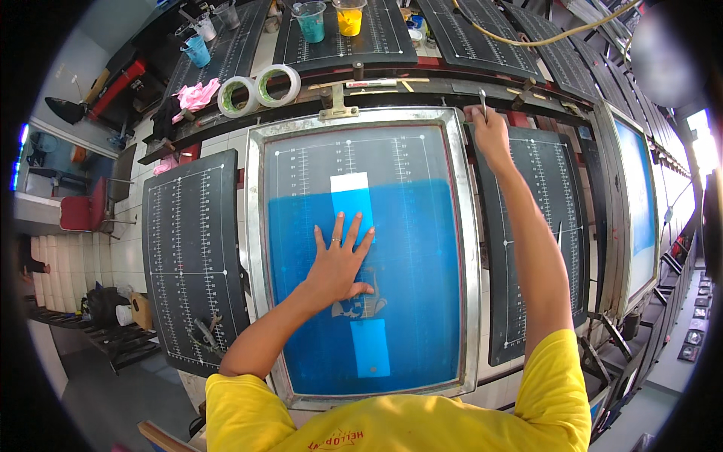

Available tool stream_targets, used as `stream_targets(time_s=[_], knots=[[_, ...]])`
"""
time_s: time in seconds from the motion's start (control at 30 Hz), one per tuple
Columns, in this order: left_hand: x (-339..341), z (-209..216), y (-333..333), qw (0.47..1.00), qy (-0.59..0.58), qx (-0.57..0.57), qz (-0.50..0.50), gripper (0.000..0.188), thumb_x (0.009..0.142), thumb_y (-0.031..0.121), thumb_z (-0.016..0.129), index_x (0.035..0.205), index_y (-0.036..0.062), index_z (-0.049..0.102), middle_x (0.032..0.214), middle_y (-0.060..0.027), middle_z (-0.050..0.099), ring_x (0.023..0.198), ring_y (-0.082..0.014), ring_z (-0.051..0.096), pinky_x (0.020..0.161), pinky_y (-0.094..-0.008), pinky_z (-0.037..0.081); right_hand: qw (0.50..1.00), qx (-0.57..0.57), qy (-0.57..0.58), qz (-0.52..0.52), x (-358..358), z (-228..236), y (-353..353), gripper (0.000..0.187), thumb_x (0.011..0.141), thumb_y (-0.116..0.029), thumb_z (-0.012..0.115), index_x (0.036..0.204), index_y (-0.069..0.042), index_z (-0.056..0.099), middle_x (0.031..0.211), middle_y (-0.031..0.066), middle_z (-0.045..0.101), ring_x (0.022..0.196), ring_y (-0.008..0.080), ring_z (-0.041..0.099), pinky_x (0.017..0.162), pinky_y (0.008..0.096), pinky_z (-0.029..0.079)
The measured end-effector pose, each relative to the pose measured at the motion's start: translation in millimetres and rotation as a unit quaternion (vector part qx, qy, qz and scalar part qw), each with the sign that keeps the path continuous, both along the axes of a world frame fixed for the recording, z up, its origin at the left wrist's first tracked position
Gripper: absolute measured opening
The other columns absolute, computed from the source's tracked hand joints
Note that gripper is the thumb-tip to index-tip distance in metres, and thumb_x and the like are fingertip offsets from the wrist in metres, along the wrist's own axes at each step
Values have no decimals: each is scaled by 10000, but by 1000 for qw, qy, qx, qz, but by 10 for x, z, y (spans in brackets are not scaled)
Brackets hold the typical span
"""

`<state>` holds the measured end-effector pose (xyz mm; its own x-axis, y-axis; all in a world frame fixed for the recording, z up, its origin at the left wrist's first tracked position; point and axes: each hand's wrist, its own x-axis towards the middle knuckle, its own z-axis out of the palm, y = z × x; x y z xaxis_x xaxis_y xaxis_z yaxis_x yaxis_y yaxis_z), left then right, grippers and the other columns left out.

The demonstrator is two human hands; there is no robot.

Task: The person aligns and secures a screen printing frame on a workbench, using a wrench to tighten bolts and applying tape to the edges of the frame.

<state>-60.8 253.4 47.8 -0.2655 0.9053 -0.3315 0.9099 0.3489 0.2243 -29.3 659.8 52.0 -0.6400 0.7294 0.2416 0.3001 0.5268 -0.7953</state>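
My left hand [337,264] lies with fingers spread on the blue mesh of a screen-printing frame [256,248]. A ring shows on one finger. Just below the palm is a small pale stencil design [369,305], partly covered by the hand. Two pale rectangular strips show through the mesh, an upper strip [349,183] beyond my fingers and a lower strip [370,348] nearer me. My right arm stretches to the frame's far right corner, where my right hand [489,134] is closed around a slim metal tool [483,98]. Its working end is hard to make out.
Black ruled boards flank the frame, a left board [188,256] and a right board [531,248]. Beyond it are two tape rolls [277,85], a metal clamp [337,102], a pink cloth [197,96] and ink cups [349,19]. Another screen frame [629,203] stands right.
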Motion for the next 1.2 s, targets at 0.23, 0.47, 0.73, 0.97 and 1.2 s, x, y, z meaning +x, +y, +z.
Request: stream_targets(time_s=[0.23,0.47,0.73,0.97,1.2], knots=[[-12,43,-35,1000,-23,9,12,1128,711,637,793,1577,101,307,1666,-229,83,1515,-521,15,1078,-825,165,981,-15,-191,-41,-714,-302,439,363,838,-394,739,957,-54,782,900,185,749,916,337,720,833,438,524],[-26,72,-4,999,-37,9,14,1108,725,603,806,1574,91,311,1661,-241,83,1517,-517,6,1076,-825,173,978,-32,-195,-62,-909,-659,563,384,770,-379,798,874,-11,759,852,195,735,852,327,717,803,423,521],[-40,75,-18,999,-42,13,11,1086,740,592,801,1568,79,321,1656,-253,84,1510,-533,21,1063,-829,195,984,-110,-125,-56,-947,-698,558,240,792,-246,795,777,-10,752,670,115,674,634,218,628,655,385,470],[-33,86,14,999,-51,18,6,1084,737,589,802,1565,73,327,1656,-253,86,1508,-534,30,1059,-830,200,977,-181,-102,-52,-841,-707,658,244,831,-237,765,838,7,771,697,73,675,639,177,592,644,357,460],[-46,81,-24,999,-42,9,16,1082,736,600,794,1564,78,333,1658,-249,80,1511,-527,26,1062,-832,192,971,-192,-130,-53,-763,-136,524,362,908,-332,679,930,15,780,792,115,709,737,190,613,703,362,470]])
